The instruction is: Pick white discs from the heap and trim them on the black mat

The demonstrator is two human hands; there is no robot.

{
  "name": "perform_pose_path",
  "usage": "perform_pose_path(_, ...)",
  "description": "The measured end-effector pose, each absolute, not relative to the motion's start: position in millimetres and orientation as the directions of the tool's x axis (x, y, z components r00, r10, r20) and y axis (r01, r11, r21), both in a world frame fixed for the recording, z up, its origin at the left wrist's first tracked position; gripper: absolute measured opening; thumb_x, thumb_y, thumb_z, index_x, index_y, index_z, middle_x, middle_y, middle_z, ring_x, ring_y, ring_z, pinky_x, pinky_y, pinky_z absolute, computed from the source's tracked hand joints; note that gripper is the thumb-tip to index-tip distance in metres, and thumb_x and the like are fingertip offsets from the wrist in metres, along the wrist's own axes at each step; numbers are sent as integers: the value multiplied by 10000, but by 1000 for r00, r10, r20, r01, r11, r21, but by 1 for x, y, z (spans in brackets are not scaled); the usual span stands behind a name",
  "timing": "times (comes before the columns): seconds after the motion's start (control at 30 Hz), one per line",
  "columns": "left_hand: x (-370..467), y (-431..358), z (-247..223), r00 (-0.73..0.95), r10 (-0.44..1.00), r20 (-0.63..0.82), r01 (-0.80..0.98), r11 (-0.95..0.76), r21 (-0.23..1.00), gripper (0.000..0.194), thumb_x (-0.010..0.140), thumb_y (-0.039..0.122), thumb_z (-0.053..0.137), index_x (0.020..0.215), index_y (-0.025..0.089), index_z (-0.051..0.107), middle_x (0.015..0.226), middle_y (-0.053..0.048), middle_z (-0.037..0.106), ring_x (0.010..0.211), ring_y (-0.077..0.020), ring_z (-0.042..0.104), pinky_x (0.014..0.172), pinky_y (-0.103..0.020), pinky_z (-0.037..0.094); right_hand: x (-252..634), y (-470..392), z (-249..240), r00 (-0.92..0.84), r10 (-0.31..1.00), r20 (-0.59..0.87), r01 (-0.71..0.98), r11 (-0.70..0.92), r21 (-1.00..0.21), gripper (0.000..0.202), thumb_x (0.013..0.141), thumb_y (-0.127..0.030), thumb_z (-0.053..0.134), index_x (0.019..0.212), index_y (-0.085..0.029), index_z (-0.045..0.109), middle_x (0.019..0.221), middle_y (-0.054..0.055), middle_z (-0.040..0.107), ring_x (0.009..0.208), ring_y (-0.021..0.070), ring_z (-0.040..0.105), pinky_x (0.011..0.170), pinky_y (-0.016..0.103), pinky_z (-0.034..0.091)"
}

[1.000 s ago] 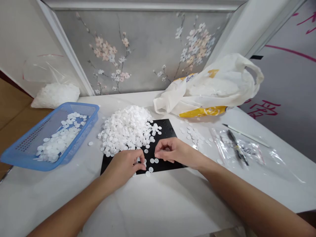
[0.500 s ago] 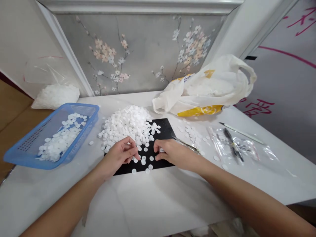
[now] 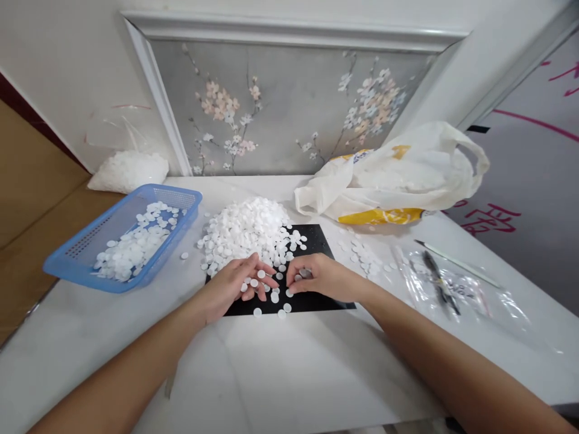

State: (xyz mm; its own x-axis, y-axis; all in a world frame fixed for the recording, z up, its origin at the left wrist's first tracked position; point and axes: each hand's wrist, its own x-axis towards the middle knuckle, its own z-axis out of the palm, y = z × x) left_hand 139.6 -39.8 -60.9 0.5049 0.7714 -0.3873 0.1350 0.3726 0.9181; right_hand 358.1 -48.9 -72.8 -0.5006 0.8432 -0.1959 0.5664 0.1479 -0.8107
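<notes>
My left hand (image 3: 233, 282) is turned palm up over the black mat (image 3: 332, 301), its fingers half curled, with several small white discs (image 3: 261, 274) resting on them. Across a narrow gap, my right hand (image 3: 322, 277) has its thumb and fingers drawn together above the mat; pale discs show inside the curl. A few loose discs (image 3: 275, 297) lie on the mat between and below the hands. Behind both hands rises a big heap of white discs (image 3: 248, 229), partly covering the mat's left side.
To the left stands a blue basket (image 3: 194, 208) with white discs inside, and behind it a clear bag of white pieces (image 3: 131, 172). A white-and-yellow plastic bag (image 3: 389, 187) lies at the back right. Clear bags (image 3: 479, 307), a black pen-like tool (image 3: 441, 283) and a pale stick (image 3: 459, 264) are right.
My left hand has turned palm up and opened somewhat, showing discs on its fingers. My right hand remains curled close to the mat. The view has shifted, moving the scene rightward.
</notes>
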Motion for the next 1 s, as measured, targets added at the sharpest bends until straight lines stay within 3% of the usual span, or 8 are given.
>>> perform_pose_path(0.17, 139, -39, -63, 509, 770, -385, 141, 366, 920, 423, 876, 507, 472, 977, 135, 647, 872, -115, 708, 596, -128, 558, 474, -241, 261, 349, -59, -66, -476, 859, -187, 612, 171, -772, 107, 715, -132, 661, 648, -180, 593, 683, -18, 577, 632, 127, 490, 601, 247, 349)
perform_pose_path(0.27, 139, -39, -62, 537, 756, -373, 169, 337, 926, 302, 879, 398, 494, 996, 160, 638, 900, -91, 707, 633, -122, 547, 491, -236, 270, 351, -61, -65, -463, 866, -187, 593, 146, -792, 130, 771, -167, 606, 664, -189, 534, 651, -25, 554, 603, 124, 478, 564, 243, 336)
perform_pose_path(0.4, 141, -41, -60, 567, 743, -356, 193, 300, 934, 233, 863, 322, 544, 1046, 180, 566, 924, -71, 700, 637, -97, 519, 513, -221, 277, 358, -59, -71, -452, 864, -219, 217, -132, -967, 74, 807, -225, 547, 802, -199, 479, 696, -18, 595, 559, 102, 467, 489, 217, 309)
perform_pose_path(0.47, 142, -43, -59, 563, 745, -357, 195, 300, 934, 269, 877, 351, 534, 1096, 196, 511, 954, -79, 702, 635, -94, 514, 537, -221, 302, 357, -57, -74, -432, 874, -221, 1, -244, -970, 95, 795, -239, 557, 849, -181, 504, 708, -15, 591, 514, 76, 417, 464, 207, 266)
perform_pose_path(0.53, 144, -46, -59, 567, 742, -357, 197, 299, 934, 320, 879, 385, 535, 1140, 218, 454, 971, -84, 706, 623, -93, 510, 572, -230, 341, 352, -57, -75, -391, 892, -224, -97, -282, -954, 148, 800, -289, 580, 861, -157, 551, 650, -39, 537, 471, 54, 341, 451, 209, 217)
perform_pose_path(0.63, 148, -51, -59, 574, 744, -341, 220, 260, 940, 371, 876, 415, 539, 1171, 240, 398, 920, -71, 710, 601, -99, 512, 605, -252, 380, 339, -61, -76, -370, 905, -211, -109, -268, -957, 246, 775, -378, 661, 791, -149, 572, 567, -67, 479, 461, 50, 317, 454, 213, 206)
perform_pose_path(0.8, 152, -58, -57, 554, 779, -296, 285, 157, 946, 333, 904, 414, 482, 1171, 242, 380, 827, -37, 686, 618, -124, 538, 609, -264, 391, 324, -68, -75, -416, 901, -121, -74, -166, -983, 341, 799, -484, 631, 715, -175, 512, 557, -50, 510, 534, 96, 474, 531, 232, 338)
perform_pose_path(1.0, 151, -59, -59, 606, 760, -237, 168, 169, 971, 319, 899, 422, 502, 1143, 242, 404, 892, -61, 710, 558, -97, 497, 588, -251, 383, 357, -58, -66, -187, 977, -102, 59, -92, -994, 436, 834, -610, 501, 676, -208, 440, 485, -93, 314, 418, 73, 228, 416, 229, 163)
